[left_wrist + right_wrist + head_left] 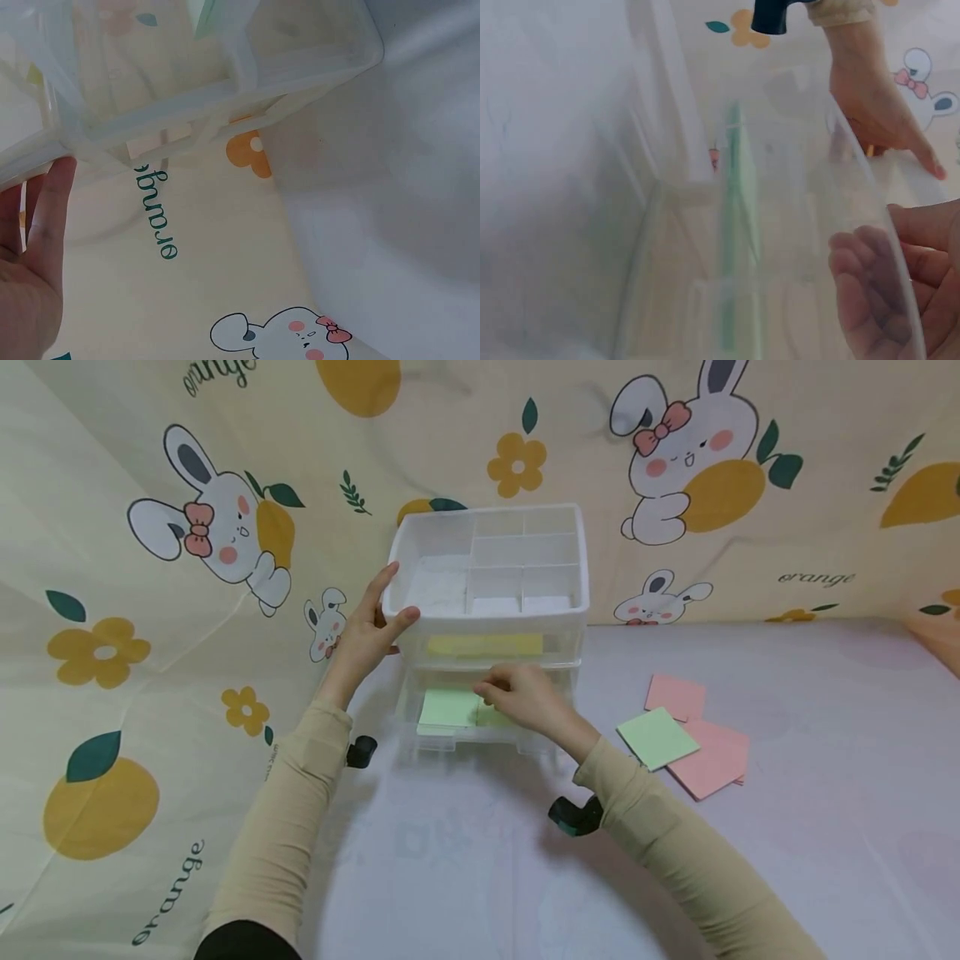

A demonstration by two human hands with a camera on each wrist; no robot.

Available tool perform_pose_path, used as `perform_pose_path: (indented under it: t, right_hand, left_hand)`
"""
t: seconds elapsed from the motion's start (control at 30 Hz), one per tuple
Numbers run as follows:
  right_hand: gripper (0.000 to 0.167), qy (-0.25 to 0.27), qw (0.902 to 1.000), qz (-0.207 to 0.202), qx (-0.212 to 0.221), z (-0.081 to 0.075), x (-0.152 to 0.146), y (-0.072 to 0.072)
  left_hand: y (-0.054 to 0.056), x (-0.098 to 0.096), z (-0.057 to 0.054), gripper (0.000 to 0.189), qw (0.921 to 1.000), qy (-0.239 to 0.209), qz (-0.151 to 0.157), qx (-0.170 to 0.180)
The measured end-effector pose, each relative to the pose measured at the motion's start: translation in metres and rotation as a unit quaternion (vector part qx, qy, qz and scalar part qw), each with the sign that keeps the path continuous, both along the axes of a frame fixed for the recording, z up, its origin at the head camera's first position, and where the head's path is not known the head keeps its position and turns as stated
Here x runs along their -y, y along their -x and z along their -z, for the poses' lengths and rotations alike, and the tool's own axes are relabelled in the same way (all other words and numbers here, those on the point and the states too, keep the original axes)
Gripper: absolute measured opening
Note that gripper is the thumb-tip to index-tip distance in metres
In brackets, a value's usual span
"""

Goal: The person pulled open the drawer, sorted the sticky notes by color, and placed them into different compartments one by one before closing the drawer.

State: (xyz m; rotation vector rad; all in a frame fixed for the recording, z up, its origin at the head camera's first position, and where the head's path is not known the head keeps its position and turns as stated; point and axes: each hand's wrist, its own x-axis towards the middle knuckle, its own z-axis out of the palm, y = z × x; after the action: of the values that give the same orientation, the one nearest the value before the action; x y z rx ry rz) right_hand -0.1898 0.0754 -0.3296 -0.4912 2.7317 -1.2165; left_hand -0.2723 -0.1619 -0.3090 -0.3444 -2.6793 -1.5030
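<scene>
A white and clear plastic drawer organizer point(487, 617) stands on the table, its top tray split into several compartments. My left hand point(367, 627) grips its upper left side, thumb over the rim; in the left wrist view its fingers point(52, 217) reach the plastic edge. The lower drawer point(432, 737) is pulled out and holds light green sticky notes point(447, 706). Over this drawer's right part is my right hand point(525, 693), fingers loosely curled with nothing visible in them. Through the clear plastic, the right wrist view shows those curled fingers point(862, 277).
Yellow paper point(483, 646) shows inside the upper drawer. To the right on the table lie pink sticky notes point(712, 756), another pink piece point(675, 696) and a green pad point(658, 739) overlapping them. Behind the organizer rises a rabbit-and-orange printed backdrop point(450, 452).
</scene>
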Motion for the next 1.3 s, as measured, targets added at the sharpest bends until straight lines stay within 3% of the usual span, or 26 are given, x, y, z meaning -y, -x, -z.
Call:
perform_pose_path:
  t: [0.37, 0.57, 0.87, 1.17, 1.3]
  right_hand:
    - [0.023, 0.062, 0.9976, 0.026, -0.021, -0.013, -0.038, -0.009]
    - [0.026, 0.091, 0.9947, 0.035, -0.034, -0.013, -0.066, -0.015]
    - [0.029, 0.099, 0.9926, 0.050, -0.050, 0.005, -0.111, -0.018]
    - [0.033, 0.092, 0.9930, 0.071, -0.025, 0.026, -0.156, -0.020]
    - [0.040, 0.054, 0.9951, 0.082, -0.008, 0.031, -0.177, -0.019]
  left_hand:
    - [-0.001, 0.000, 0.002, 0.067, 0.9999, -0.002, -0.003, -0.013]
    - [-0.002, 0.000, 0.001, 0.068, 0.9999, -0.004, -0.002, -0.016]
    - [0.002, 0.002, 0.004, 0.068, 0.9999, -0.001, -0.003, -0.012]
    - [0.001, 0.001, 0.003, 0.067, 0.9999, 0.007, -0.009, -0.007]
    - [0.001, 0.001, 0.003, 0.067, 0.9999, 0.006, -0.010, -0.008]
